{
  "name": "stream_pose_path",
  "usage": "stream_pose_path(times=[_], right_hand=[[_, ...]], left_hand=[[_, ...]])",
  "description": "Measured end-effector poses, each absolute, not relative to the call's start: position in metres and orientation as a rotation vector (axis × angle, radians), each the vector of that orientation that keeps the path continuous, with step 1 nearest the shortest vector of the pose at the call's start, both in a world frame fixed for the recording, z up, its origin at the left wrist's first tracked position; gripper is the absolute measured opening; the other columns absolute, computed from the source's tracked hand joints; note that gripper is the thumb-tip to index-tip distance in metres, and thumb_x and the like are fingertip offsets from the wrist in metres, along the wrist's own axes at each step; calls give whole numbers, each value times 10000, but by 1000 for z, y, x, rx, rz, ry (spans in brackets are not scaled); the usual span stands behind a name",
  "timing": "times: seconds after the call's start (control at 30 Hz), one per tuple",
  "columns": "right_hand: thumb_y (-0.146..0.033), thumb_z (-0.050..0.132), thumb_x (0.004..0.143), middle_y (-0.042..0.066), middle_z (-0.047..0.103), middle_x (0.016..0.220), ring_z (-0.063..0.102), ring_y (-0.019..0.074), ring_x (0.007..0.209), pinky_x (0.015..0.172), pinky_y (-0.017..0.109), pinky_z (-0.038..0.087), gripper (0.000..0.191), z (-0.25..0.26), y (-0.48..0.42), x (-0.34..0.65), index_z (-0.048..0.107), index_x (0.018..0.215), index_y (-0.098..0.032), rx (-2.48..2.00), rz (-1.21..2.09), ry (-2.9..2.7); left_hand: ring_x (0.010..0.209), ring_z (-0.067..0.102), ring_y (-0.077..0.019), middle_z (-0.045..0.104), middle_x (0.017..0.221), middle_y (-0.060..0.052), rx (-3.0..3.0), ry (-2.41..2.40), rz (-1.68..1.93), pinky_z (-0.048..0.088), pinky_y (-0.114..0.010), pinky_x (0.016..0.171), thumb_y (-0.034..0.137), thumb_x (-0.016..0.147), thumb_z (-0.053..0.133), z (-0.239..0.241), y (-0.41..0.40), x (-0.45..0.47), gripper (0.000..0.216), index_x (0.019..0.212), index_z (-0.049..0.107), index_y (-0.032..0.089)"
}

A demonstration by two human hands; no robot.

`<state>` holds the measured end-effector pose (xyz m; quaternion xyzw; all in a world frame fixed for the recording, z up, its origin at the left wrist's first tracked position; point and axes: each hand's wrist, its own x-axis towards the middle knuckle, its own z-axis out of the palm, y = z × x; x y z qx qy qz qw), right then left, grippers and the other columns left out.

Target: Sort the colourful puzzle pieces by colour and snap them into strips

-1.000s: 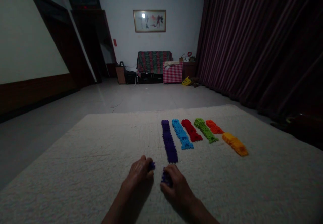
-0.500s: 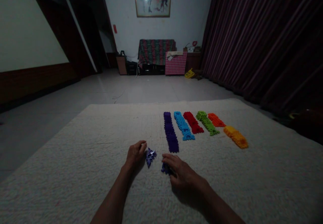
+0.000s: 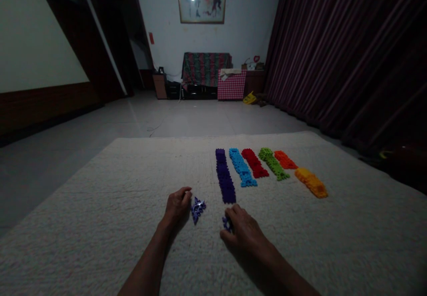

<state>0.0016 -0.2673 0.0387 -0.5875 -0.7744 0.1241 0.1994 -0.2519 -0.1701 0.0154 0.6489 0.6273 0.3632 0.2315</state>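
My left hand [image 3: 178, 205] rests on the pale quilted mat [image 3: 110, 207], its fingers curled together and no object visible in them. Just right of it lies a shiny purple interlocking piece [image 3: 198, 210] with pointed corners and notched edges. Whether the fingertips touch that piece is hard to see. My right hand [image 3: 243, 227] is closed around another purple notched piece [image 3: 227, 224], low over the mat; the fingers cover most of it. Ahead of this hand stretches a row of overlapping dark purple pieces [image 3: 225, 176].
More rows of notched pieces lie to the right: blue [image 3: 243, 168], red [image 3: 254, 162], green [image 3: 274, 164], orange [image 3: 285, 160] and yellow [image 3: 311, 182]. Beyond the mat is a tiled floor [image 3: 190, 120], with a cloth-draped cabinet [image 3: 207, 69] at the wall. A dark curtain [image 3: 320, 55] hangs at right.
My right hand has moved slightly right, drawing its purple piece away from the one beside my left hand. My left hand has stayed about where it was.
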Motion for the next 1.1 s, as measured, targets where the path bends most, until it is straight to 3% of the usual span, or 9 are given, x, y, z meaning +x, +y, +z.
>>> stream_pose_path(times=[0.2, 0.37, 0.63, 0.8, 1.1], right_hand=[[-162, 661, 638, 100, 572, 1295, 468, 304, 1235, 1052, 443, 352, 543, 56, -258, 16, 611, 1175, -230, -1407, 550, -2416], [-88, 560, 741, 60, 602, 1153, 534, 225, 1104, 979, 360, 432, 390, 54, -262, 15, 615, 1096, -240, -1313, 694, -2341], [14, 480, 774, 93, 531, 1404, 471, 248, 1318, 1121, 467, 396, 706, 39, -270, 16, 463, 1418, -275, -1062, 565, -2243], [6, 497, 776, 85, 581, 1312, 508, 233, 1261, 1107, 458, 413, 650, 38, -260, 17, 497, 1369, -260, -1077, 668, -2235], [-23, 591, 738, 77, 645, 1123, 596, 224, 1048, 932, 385, 500, 460, 21, -243, 8, 610, 1160, -207, -1117, 520, -2161]], left_hand=[[701, 657, -188, 751, 768, -70, 1794, 1750, 966, 468, -284, 700, 389, 849, 462, 13, -169, -251, 444, 1065, 757, 138], [697, 657, -191, 753, 776, -76, 1798, 1741, 971, 464, -287, 692, 388, 857, 459, 10, -167, -252, 444, 1075, 754, 138], [692, 662, -186, 765, 789, -76, 1824, 1744, 974, 462, -280, 688, 378, 862, 481, 12, -167, -253, 414, 1064, 759, 146], [615, 624, -167, 718, 668, -39, 1809, 1766, 955, 427, -267, 629, 392, 848, 483, 13, -167, -252, 417, 1039, 766, 152], [626, 637, -167, 721, 680, -45, 1818, 1759, 1000, 441, -258, 631, 394, 837, 490, 11, -166, -252, 419, 1025, 770, 144]])
